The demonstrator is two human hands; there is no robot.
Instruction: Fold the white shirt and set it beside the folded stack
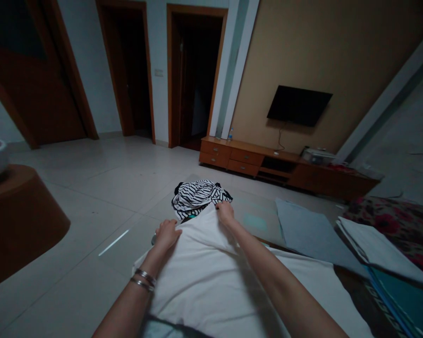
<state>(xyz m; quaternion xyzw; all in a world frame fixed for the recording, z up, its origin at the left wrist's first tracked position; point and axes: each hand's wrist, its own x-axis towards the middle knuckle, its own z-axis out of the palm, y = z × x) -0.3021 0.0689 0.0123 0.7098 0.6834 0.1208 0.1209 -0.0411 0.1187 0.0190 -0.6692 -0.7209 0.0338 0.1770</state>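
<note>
1. The left hand (166,234) and the right hand (225,212) both hold the upper edge of a wide white cotton cloth (204,281), which is in the lower middle of the frame
2. Each grip is closed narrow on this cloth, with the fingers pinching the fabric
3. Two thin silver bracelets (144,278) go around the left wrist
4. A black and white striped garment (197,197) lies just beyond the cloth's upper edge, near the right hand
5. At the right of the frame lie a flat grey-blue sheet (310,234) and a folded white fabric (373,244), beside a teal board (402,300)
6. A long wooden cabinet (246,159) stands against the far wall, in the upper right
</note>
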